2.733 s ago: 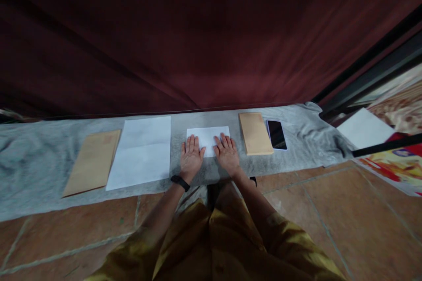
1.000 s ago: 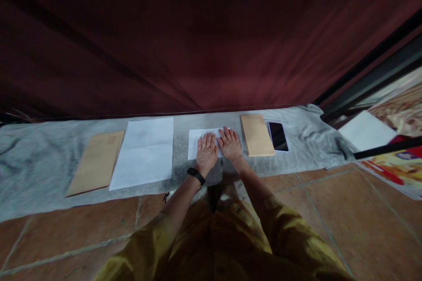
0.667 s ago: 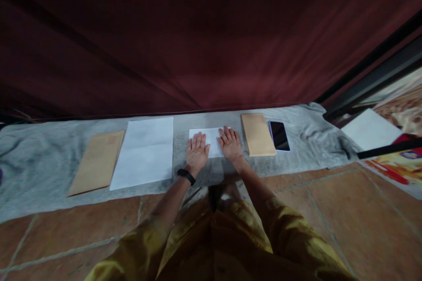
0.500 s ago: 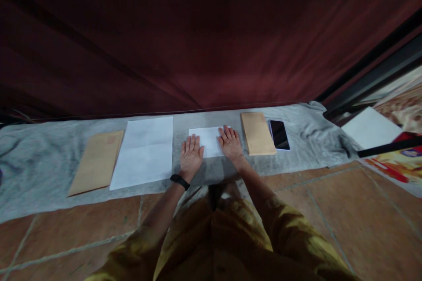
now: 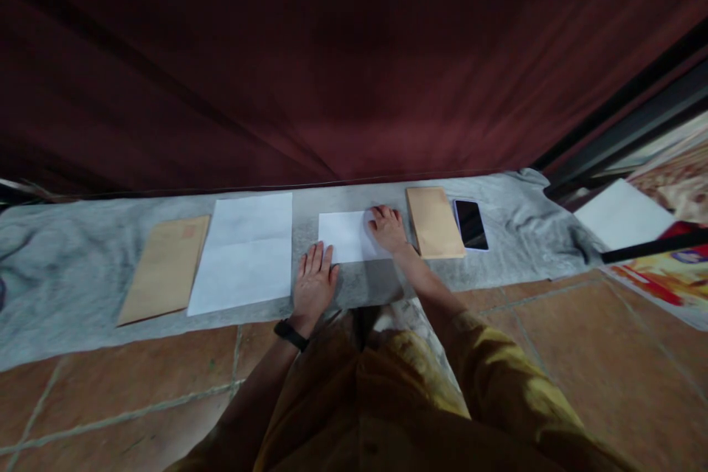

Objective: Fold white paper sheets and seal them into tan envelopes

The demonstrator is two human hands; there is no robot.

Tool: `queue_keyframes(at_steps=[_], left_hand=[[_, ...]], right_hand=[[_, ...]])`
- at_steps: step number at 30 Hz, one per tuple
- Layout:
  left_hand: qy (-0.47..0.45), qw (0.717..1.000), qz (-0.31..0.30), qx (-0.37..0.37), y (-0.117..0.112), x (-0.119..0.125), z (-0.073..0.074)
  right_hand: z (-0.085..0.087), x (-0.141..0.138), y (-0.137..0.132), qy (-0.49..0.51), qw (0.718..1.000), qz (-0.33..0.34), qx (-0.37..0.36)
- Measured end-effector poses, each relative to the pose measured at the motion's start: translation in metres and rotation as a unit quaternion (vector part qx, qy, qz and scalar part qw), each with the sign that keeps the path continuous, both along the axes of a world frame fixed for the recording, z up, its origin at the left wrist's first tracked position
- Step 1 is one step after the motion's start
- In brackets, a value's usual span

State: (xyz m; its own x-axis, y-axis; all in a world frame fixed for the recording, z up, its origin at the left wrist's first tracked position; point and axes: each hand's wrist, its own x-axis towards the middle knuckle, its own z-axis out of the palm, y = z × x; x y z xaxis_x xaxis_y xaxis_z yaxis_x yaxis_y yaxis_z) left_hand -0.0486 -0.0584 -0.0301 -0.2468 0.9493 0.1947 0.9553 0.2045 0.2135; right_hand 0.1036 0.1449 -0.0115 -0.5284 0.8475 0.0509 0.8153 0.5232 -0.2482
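Observation:
A small folded white paper [image 5: 344,236] lies on a grey cloth [image 5: 77,265] spread over the tiled floor. My right hand [image 5: 389,228] rests on the paper's right edge, fingers slightly curled and pressing down. My left hand [image 5: 313,283] lies flat and open on the cloth just below the paper's lower left corner, not on it. A black band sits on my left wrist.
A larger white sheet [image 5: 243,251] and a brown envelope [image 5: 166,265] lie to the left. Another brown envelope [image 5: 434,221] and a black phone [image 5: 471,224] lie right of my right hand. A dark red curtain [image 5: 332,66] hangs behind. White paper [image 5: 624,215] sits far right.
My left hand has slid left and back off the folded paper onto the cloth. My right hand has stayed on the paper's right edge, its fingers curling a little.

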Motion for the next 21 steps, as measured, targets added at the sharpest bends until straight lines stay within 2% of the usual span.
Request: queue_keyframes(at_steps=[6, 11, 17, 21], left_hand=[[-0.003, 1.0, 0.003, 0.005, 0.0, -0.001, -0.001], [-0.014, 1.0, 0.004, 0.011, -0.001, -0.002, -0.001], [-0.035, 0.999, 0.021, 0.014, 0.002, -0.003, 0.001], [-0.068, 0.997, 0.026, 0.024, 0.005, -0.007, 0.001]], right_hand=[[0.012, -0.003, 0.017, -0.023, 0.999, -0.024, -0.03], [0.014, 0.002, 0.021, 0.038, 0.994, -0.045, -0.087], [0.011, 0.028, 0.0, 0.11, 0.98, -0.079, -0.143], [0.003, 0.052, -0.022, 0.203, 0.951, -0.13, -0.192]])
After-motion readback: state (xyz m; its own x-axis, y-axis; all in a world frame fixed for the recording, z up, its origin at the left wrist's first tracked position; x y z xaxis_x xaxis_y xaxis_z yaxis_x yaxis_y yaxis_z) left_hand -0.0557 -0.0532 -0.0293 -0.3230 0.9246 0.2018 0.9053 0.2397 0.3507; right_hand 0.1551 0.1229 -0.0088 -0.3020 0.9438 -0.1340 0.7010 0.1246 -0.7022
